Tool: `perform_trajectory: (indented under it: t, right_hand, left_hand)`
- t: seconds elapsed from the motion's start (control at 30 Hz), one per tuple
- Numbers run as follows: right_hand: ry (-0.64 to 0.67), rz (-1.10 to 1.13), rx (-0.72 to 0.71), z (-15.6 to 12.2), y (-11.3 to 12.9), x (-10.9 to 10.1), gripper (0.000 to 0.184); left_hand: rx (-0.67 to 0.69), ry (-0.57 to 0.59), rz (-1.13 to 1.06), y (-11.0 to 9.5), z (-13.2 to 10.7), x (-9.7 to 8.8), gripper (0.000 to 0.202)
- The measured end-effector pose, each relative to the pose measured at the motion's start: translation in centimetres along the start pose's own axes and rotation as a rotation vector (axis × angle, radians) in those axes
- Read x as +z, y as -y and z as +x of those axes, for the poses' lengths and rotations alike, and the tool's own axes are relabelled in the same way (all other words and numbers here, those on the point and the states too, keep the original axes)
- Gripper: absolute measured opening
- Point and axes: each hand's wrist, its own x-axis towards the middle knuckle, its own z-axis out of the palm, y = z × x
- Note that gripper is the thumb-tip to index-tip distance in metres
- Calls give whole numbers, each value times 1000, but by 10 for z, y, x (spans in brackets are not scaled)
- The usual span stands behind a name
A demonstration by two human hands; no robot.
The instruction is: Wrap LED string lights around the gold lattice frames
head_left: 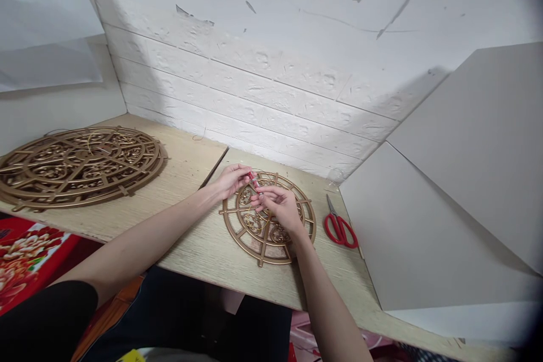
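A round gold lattice ornament [254, 237] lies flat on the wooden table [190, 249] in front of me. Both my hands hover over its far half. My left hand [231, 179] pinches one end of a small red and white object [253, 179], perhaps a tube or tag. My right hand [278, 205] has its fingers curled and pinched at the same small object, just above the ornament's centre. A thin gold wire seems to run from the ornament's middle, but it is too fine to follow.
A stack of larger gold lattice discs [80, 161] sits at the table's left. Red-handled scissors [339, 227] lie to the right of the ornament. White boards [445, 209] lean at the right. A red floral box [25, 257] is below the table's left edge.
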Motion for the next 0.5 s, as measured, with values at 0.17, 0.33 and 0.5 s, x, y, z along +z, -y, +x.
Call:
perform_trajectory:
  t: [0.17, 0.33, 0.5]
  right_hand:
    - [-14, -6, -11, 1, 0, -1, 24]
    - [-10, -2, -26, 1, 1, -2, 23]
    - [-3, -5, -33, 1, 3, -2, 21]
  left_hand:
    - [-6, -9, -7, -1, -1, 2, 13]
    - [1, 22, 1, 1, 1, -1, 12]
    - [46, 82, 58, 1, -1, -3, 11]
